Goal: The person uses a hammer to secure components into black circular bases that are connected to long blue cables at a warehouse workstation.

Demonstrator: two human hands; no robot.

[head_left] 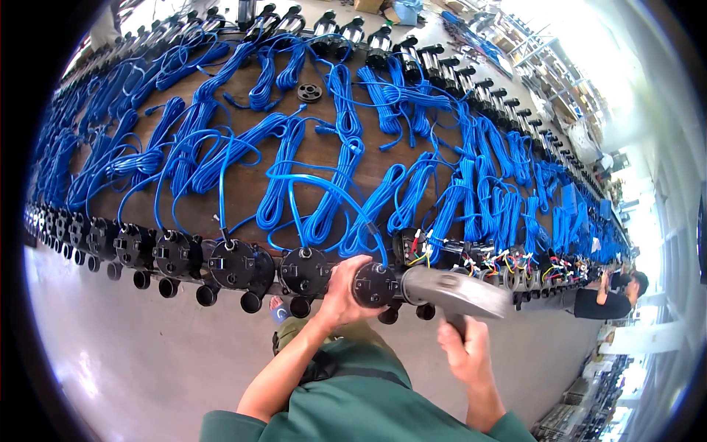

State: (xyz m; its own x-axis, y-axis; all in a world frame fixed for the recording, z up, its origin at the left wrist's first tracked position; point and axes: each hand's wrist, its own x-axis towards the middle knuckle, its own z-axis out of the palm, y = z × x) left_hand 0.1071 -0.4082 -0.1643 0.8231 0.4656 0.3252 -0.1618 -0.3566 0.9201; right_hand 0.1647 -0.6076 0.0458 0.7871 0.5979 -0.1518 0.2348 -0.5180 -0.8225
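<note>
My left hand (345, 293) is wrapped round the side of a black pump housing (374, 285) with a round end cap, at the table's near edge. A blue cable comes out of the top of that cap. My right hand (465, 350) grips the dark handle of a hammer (458, 292). Its large grey metal head, slightly blurred, is level with the housing and just right of it. From this view I cannot tell whether the head touches the housing. To the left of my left hand stands another capped black housing (304, 271).
Many coiled blue cables (339, 195) cover the brown table (243, 151). Similar housings line its near and far edges. Right of the hammer, open housings show coloured wires (508, 263). A black round part (309, 93) lies farther back. A person (607, 298) is at the far right.
</note>
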